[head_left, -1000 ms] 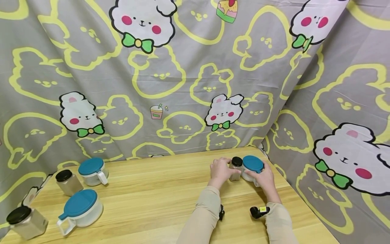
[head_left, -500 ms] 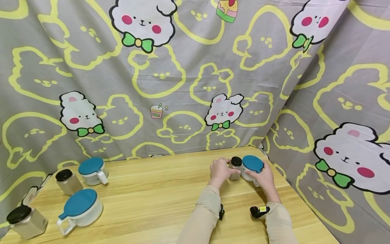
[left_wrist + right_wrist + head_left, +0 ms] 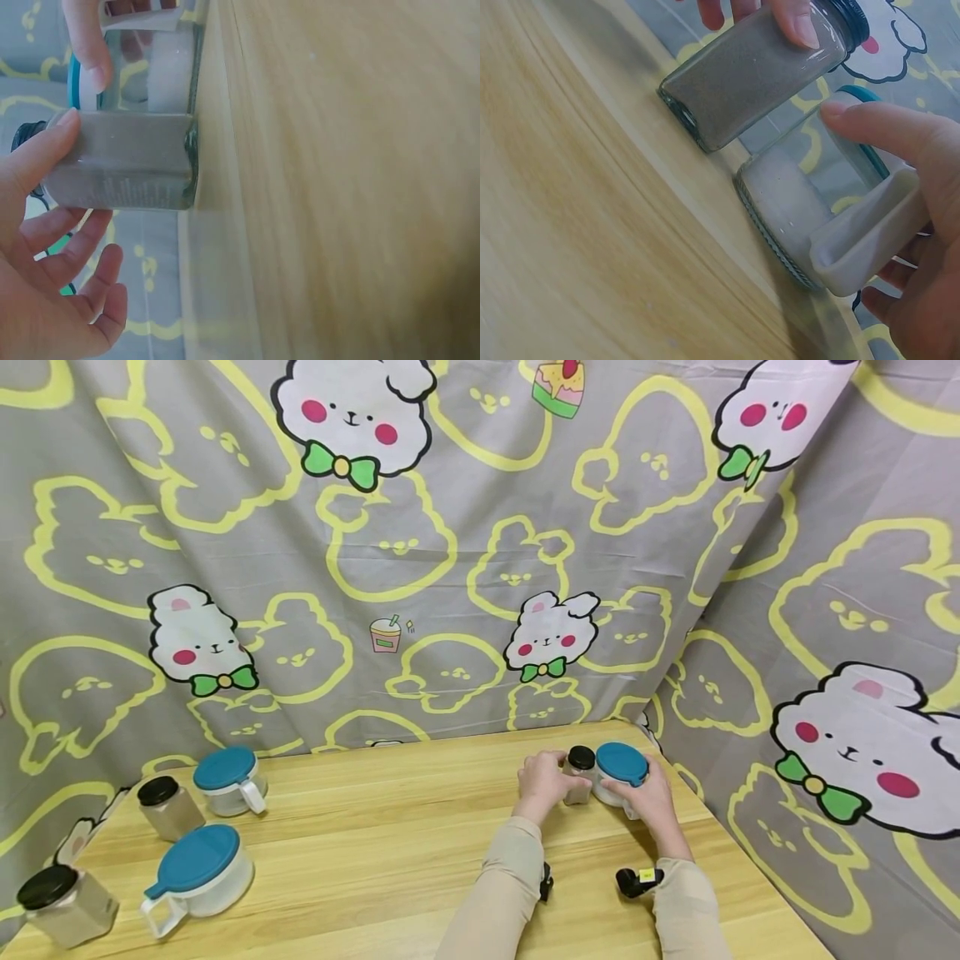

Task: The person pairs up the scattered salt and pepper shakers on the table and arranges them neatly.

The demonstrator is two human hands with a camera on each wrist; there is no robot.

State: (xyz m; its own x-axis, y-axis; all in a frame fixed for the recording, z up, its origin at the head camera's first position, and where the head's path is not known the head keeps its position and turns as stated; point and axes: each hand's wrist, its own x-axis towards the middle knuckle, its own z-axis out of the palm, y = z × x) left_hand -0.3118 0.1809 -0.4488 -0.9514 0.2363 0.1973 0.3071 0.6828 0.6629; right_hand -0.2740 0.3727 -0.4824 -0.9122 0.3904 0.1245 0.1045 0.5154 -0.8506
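At the table's far right, my left hand (image 3: 542, 783) holds a black-lidded spice jar (image 3: 581, 758) between thumb and fingers. In the left wrist view this glass jar (image 3: 124, 161) shows a grey-brown powder, and the ring and little fingers curl free of it. Right beside it, my right hand (image 3: 651, 797) grips a glass seasoning pot (image 3: 621, 763) with a blue lid and a white handle. White grains fill the lower part of the pot (image 3: 780, 195) in the right wrist view, where my thumb lies near its lid. Both containers stand upright, close together.
On the left of the wooden table (image 3: 360, 860) stand two more blue-lidded pots, one farther back (image 3: 228, 781) and one nearer (image 3: 198, 868). Beside them are two black-lidded jars, a back jar (image 3: 171, 810) and a front jar (image 3: 67, 906). A patterned curtain (image 3: 450, 568) hangs behind.
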